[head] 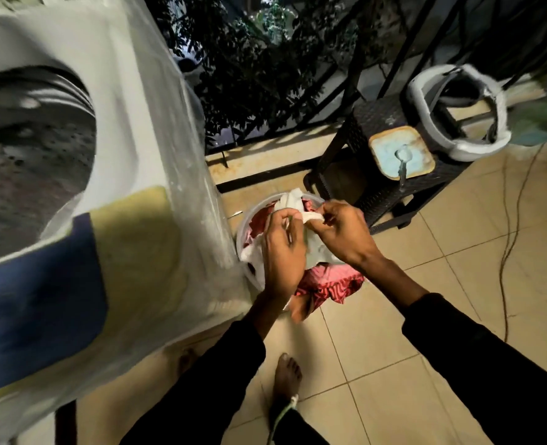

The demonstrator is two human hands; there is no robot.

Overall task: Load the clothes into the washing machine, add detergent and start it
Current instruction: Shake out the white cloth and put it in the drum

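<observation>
A top-loading washing machine (143, 130) wrapped in a clear plastic cover stands at the left, its lid up and its perforated drum (28, 168) showing. On the floor to its right sits a white laundry basket (249, 220) with red patterned clothes (326, 284) spilling over its near side. Above the basket both hands hold one white garment (293, 202). My left hand (281, 252) grips its left part and my right hand (341, 234) pinches its edge. No detergent is visible.
A dark wicker stool (391, 187) with a blue-topped square item (400, 154) and a white tub (458, 110) stands behind the basket. A black railing (355, 78) and plants lie beyond. A cable (506, 252) trails over the tiles at right. My bare foot (286, 377) is below.
</observation>
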